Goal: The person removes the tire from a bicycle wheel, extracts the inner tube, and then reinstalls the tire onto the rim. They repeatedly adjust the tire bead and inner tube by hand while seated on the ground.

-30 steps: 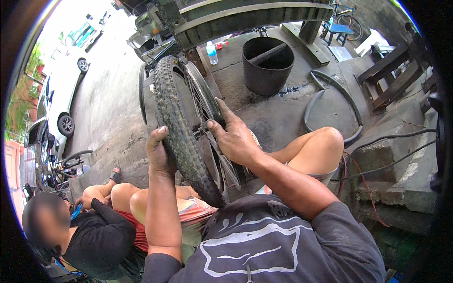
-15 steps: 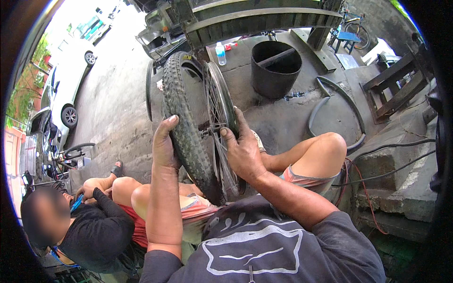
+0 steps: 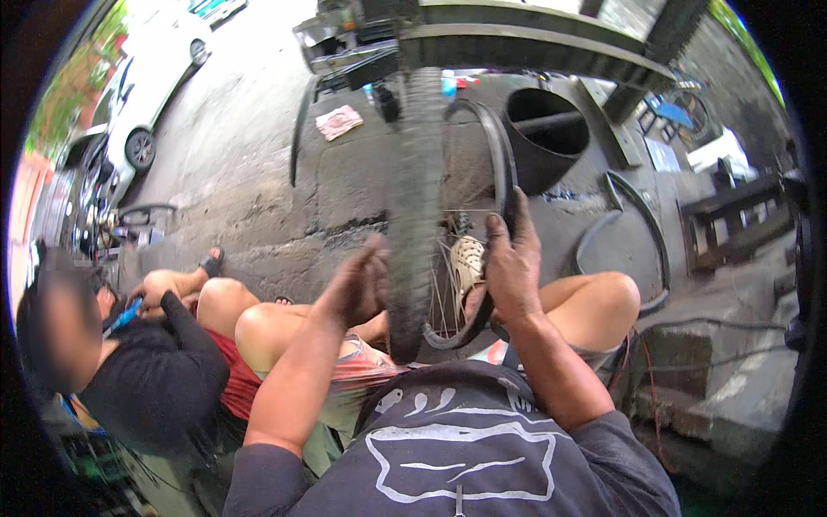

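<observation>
A knobby bicycle tire [image 3: 415, 207], smeared by motion, stands upright in front of me, edge-on. Close against its right side is a spoked bicycle wheel [image 3: 502, 155] with a dark rim; thin spokes show inside the ring. My right hand [image 3: 515, 274] is closed on the wheel's right edge, its thumb and fingers on either side of the rim. At the tire's left side is my left hand [image 3: 357, 284], blurred, with its fingers partly behind the tire; whether it touches the rubber is unclear.
A black cylindrical bin [image 3: 544, 164] and a loose dark rubber loop [image 3: 603, 237] are at the right. Steel beams [image 3: 534, 50] cross the far side. A pink cloth [image 3: 339, 122] lies on the concrete. A person [image 3: 142, 362] sits close at my left, holding something blue.
The tire and wheel have shifted rightward and turned, with the tire now blurred. My left hand has dropped back from the tread. My right hand has moved right, from near the hub to the rim.
</observation>
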Available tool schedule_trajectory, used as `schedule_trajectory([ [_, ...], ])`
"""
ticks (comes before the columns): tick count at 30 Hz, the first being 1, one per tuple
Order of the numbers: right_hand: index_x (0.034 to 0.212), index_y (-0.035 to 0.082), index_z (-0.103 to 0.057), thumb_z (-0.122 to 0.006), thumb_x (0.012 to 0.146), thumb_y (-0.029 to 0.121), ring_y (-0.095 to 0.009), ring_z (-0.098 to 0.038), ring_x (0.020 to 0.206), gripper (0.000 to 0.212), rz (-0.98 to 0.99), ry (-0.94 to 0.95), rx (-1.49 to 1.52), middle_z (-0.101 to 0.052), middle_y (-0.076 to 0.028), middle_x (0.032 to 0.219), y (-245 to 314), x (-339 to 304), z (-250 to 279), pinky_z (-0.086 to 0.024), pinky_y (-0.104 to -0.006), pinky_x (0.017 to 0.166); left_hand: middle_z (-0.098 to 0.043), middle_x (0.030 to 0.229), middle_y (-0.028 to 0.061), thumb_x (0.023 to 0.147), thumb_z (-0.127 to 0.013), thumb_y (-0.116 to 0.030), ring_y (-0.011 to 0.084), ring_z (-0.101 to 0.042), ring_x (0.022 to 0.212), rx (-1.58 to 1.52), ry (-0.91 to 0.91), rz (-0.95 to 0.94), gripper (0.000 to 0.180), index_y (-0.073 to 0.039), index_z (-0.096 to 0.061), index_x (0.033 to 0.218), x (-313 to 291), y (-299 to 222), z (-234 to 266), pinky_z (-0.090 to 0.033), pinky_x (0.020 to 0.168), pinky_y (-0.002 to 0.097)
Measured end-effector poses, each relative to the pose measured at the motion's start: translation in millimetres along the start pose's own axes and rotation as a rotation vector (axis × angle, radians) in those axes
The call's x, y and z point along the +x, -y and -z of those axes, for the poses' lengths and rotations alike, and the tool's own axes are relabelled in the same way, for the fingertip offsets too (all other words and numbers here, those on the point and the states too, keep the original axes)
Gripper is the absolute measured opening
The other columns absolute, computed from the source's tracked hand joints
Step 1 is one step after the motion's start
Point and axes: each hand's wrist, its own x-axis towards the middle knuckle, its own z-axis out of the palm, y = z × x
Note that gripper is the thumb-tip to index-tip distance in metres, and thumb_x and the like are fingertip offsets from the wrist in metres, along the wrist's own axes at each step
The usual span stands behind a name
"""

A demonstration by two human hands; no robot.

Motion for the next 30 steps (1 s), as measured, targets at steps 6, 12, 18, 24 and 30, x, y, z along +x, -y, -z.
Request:
schedule_trajectory([
  [6,0.159,-0.008,-0.045,-0.049,0.111,0.000,-0.025,-0.060,0.132,0.049,-0.006,0.024,0.030,-0.064,-0.020,0.149,-6.5,5.5,12.4,-0.043,-0.0352,0.118,-0.077,0.124,0.0261,0.094,-0.075,-0.031,0.0406,-0.076,0.113,1.459,-0.490,0.013,0.044,0.003,-0.078,0.122,148.0,64.7,105.3,-0.060,0.100,0.0479],
  [12,0.162,-0.008,-0.040,-0.049,0.114,0.012,-0.027,-0.049,0.146,0.053,-0.078,0.083,-0.127,-0.051,-0.019,0.162,5.3,-2.8,8.9,-0.038,-0.0381,0.124,-0.069,0.143,0.0247,0.096,-0.065,-0.013,0.0410,-0.068,0.130,1.288,-0.704,0.124,0.042,-0.003,-0.069,0.137,241.2,140.5,176.1,-0.056,0.110,0.0492],
  [18,0.164,-0.004,-0.039,-0.051,0.117,0.021,-0.024,-0.053,0.140,0.055,-0.326,-0.072,-0.008,-0.053,-0.015,0.157,-6.6,-15.5,22.1,-0.043,-0.0369,0.119,-0.075,0.127,0.0242,0.102,-0.059,-0.015,0.0435,-0.073,0.120,1.344,-0.686,0.137,0.030,-0.002,-0.066,0.128,270.8,153.6,181.0,-0.060,0.102,0.0511],
  [24,0.165,-0.003,-0.037,-0.049,0.119,0.026,-0.023,-0.050,0.143,0.056,-0.269,-0.078,-0.393,-0.048,-0.013,0.161,-3.2,-34.5,35.1,-0.042,-0.0361,0.119,-0.075,0.118,0.0298,0.103,-0.054,-0.010,0.0478,-0.074,0.113,1.228,-0.753,0.071,0.025,0.000,-0.064,0.124,275.6,156.0,194.5,-0.060,0.098,0.0555],
  [30,0.148,0.002,-0.053,-0.057,0.114,0.023,-0.020,-0.067,0.109,0.040,-0.175,-0.234,-0.169,-0.066,-0.010,0.125,-8.6,-33.9,24.6,-0.057,-0.0335,0.092,-0.074,0.125,0.0281,0.103,-0.055,-0.007,0.0457,-0.072,0.120,1.188,-0.769,0.124,0.028,-0.002,-0.062,0.130,277.3,147.5,192.9,-0.060,0.101,0.0530],
])
